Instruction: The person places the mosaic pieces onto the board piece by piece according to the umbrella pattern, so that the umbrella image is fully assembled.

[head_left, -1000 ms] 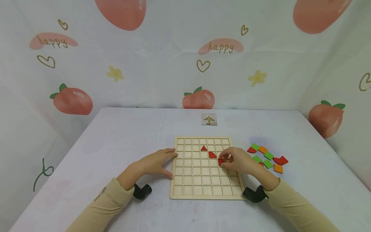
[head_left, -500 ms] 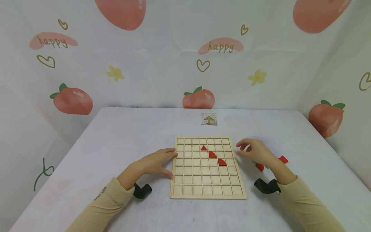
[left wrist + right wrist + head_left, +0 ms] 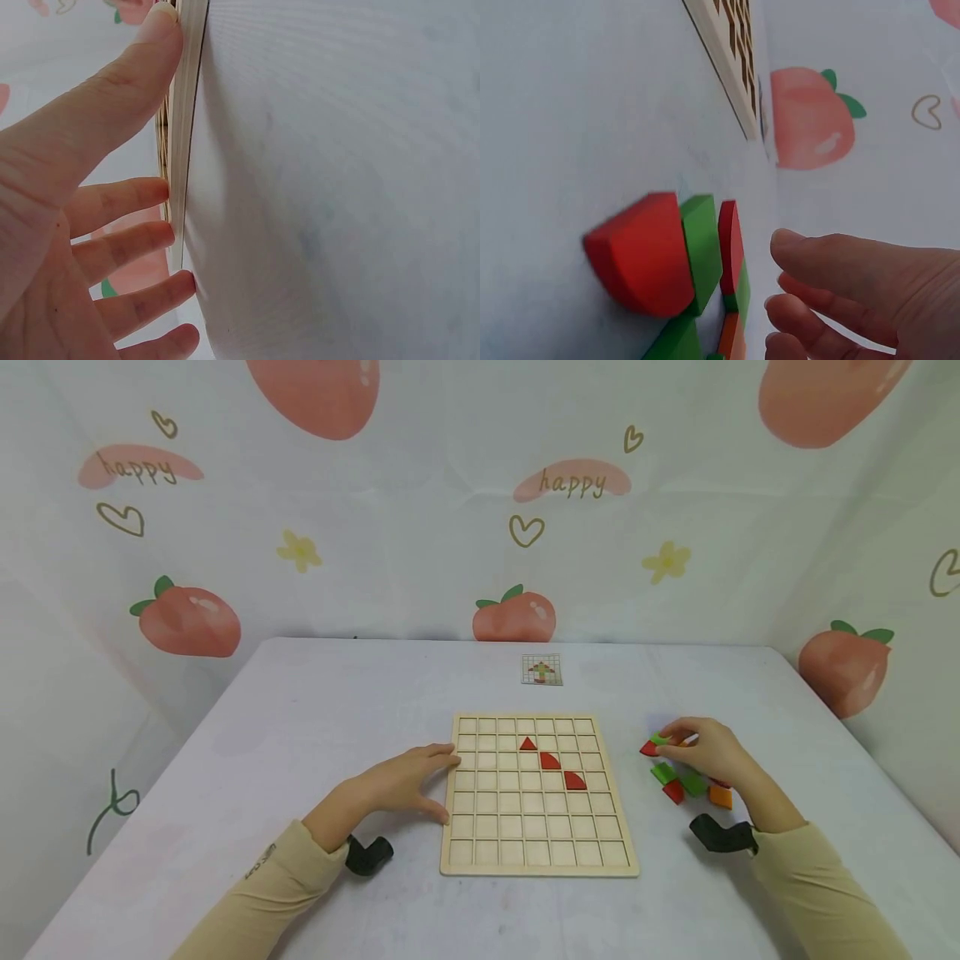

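1. Left hand: fingers spread, thumb and fingertips at the left edge of the square pale-wood grid board, which lies flat on the white counter.
2. Board holds a small red triangle and two red quarter-circle tiles, stepping diagonally down-right.
3. Right hand: thumb and fingers apart, loosely bent, over the loose red, green and orange tiles right of board; contact unclear.
4. Small printed pattern card lies beyond board.
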`<state>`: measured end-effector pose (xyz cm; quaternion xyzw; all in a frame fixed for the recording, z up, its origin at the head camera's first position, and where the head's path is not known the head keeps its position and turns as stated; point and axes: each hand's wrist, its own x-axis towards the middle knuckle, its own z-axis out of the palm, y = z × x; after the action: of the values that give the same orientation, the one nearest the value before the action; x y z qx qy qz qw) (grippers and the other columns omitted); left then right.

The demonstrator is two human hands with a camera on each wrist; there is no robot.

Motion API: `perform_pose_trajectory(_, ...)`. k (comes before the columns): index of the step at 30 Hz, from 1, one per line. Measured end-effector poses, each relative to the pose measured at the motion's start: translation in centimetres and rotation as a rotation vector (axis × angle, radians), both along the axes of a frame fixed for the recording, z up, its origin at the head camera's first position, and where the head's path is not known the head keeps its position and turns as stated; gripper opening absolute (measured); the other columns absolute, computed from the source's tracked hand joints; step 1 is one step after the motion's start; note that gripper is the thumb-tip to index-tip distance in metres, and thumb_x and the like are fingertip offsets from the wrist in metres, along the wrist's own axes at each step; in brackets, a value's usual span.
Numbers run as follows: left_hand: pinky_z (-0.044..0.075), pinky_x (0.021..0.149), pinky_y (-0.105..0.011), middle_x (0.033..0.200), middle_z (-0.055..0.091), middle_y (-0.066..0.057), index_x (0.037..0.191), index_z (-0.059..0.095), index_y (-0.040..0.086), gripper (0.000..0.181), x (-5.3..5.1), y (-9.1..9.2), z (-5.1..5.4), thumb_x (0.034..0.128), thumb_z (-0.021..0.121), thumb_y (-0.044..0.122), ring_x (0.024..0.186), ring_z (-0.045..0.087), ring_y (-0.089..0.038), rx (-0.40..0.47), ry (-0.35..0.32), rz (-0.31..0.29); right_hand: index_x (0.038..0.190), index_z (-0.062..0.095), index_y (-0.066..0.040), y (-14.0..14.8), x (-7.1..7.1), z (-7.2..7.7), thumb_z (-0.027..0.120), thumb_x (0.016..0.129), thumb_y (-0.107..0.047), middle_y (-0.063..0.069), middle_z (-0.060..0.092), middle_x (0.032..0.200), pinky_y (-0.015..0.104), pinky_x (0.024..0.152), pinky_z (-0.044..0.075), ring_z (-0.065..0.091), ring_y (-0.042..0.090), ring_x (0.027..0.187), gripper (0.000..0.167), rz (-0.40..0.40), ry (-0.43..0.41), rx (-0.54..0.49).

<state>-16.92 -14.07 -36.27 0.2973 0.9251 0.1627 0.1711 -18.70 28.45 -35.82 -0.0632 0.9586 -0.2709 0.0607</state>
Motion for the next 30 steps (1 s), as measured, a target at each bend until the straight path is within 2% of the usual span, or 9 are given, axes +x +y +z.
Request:
perform_pose_trajectory(11, 0.031, 0.112, -0.048, 0.15, 0.032, -0.016, 0.138, 0.043, 0.003, 0.083, 0.0, -0.1, 0.0, 0.0729, 0.076, 0.042, 0.139, 0.032, -0.035, -0.003, 0.006, -0.007, 0.107, 0.062, 0.006, 1.2, -0.7, -0.4, 0.067, 0.085, -0.023, 0.024, 0.064, 0.096, 0.034, 0.066, 0.054, 0.061, 0.034, 0.085, 0.036, -0.024, -0.027, 0.012)
perform_pose_trajectory(17, 0.031, 0.112, -0.048, 0.15, 0.033, -0.017, 0.138, 0.043, 0.003, 0.082, 0.0, -0.1, 0.0, 0.0731, 0.076, 0.042, 0.138, 0.032, -0.035, 0.001, 0.007, -0.011, 0.107, 0.061, 0.007, 1.2, -1.1, -0.7, 0.066, 0.085, -0.022, 0.025, 0.063, 0.097, 0.025, 0.06, 0.047, 0.058, 0.03, 0.082, 0.036, -0.036, -0.04, 0.017)
perform_pose_trajectory(22, 0.031, 0.112, -0.048, 0.15, 0.032, -0.016, 0.138, 0.043, 0.003, 0.082, 0.1, -0.1, 0.0, 0.0732, 0.076, 0.042, 0.139, 0.032, -0.035, 0.001, 0.002, -0.005, 0.105, 0.062, 0.007, 0.9, -1.2, -0.7, 0.066, 0.086, -0.022, 0.023, 0.062, 0.094, 0.025, 0.058, 0.043, 0.053, 0.025, 0.079, 0.035, -0.053, -0.055, 0.015)
perform_pose_trajectory(30, 0.032, 0.112, -0.048, 0.15, 0.033, -0.017, 0.138, 0.043, 0.003, 0.082, 0.1, -0.1, 0.0, 0.0732, 0.076, 0.042, 0.138, 0.032, -0.035, -0.002, 0.011, -0.008, 0.105, 0.062, 0.008, 0.7, -1.2, -0.7, 0.066, 0.085, -0.021, 0.024, 0.062, 0.095, 0.024, 0.059, 0.042, 0.053, 0.025, 0.079, 0.036, -0.058, -0.07, 0.035)
